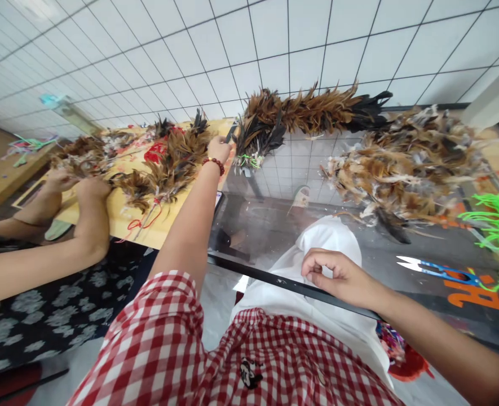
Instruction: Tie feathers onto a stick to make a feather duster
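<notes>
My left hand (219, 150), with a red bead bracelet at the wrist, reaches far forward. Its fingers are closed at a dark feather tip (231, 133), beside a bundle of brown and black feathers (257, 138) tied with green string. Over the dark edge of the glass tabletop (257, 225) rests my right hand (327, 273), fingers loosely curled with nothing visible in them. A long row of brown feathers (304, 110) lies along the wall. At the right is a large loose pile of brown and white feathers (410, 163).
Blue-handled snips (444, 272) and bright green strings (497, 220) lie at the right. At the left, another person's hands (91, 189) work near feathers on a yellow table (126, 223). More brown feathers (181, 155) and red string (141, 223) lie there.
</notes>
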Motion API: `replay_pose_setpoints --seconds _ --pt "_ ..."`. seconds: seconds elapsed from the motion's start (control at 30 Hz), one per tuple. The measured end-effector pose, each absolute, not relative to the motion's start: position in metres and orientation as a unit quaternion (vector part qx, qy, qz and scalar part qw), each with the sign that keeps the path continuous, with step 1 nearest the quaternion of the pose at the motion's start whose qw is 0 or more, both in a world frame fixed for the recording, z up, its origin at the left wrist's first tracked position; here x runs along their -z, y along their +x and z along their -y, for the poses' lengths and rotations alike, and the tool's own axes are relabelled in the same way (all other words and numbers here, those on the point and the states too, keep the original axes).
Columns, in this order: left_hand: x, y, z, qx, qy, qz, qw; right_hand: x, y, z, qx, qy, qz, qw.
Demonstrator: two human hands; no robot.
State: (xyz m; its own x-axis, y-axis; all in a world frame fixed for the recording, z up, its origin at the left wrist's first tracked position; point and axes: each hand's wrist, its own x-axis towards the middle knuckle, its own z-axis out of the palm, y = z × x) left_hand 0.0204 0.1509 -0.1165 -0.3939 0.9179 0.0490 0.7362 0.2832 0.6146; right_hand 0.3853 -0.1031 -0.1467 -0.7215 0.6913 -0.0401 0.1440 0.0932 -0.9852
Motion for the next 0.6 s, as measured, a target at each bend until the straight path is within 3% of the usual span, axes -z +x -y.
replay_pose_setpoints --seconds 0.2,0.43,0.6 --pt "0.123 0.023 -0.15 -0.151 0.593 -0.786 0.091 0.147 0.387 0.096 -0.604 -0.294 0.704 0.23" --pt "0.127 0.031 -0.144 -0.308 0.437 -0.826 0.177 0.144 0.387 0.096 -0.602 -0.298 0.706 0.224" --pt "0.128 0.027 -0.145 -0.243 0.473 -0.829 0.172 0.142 0.388 0.096 -0.604 -0.305 0.704 0.216"
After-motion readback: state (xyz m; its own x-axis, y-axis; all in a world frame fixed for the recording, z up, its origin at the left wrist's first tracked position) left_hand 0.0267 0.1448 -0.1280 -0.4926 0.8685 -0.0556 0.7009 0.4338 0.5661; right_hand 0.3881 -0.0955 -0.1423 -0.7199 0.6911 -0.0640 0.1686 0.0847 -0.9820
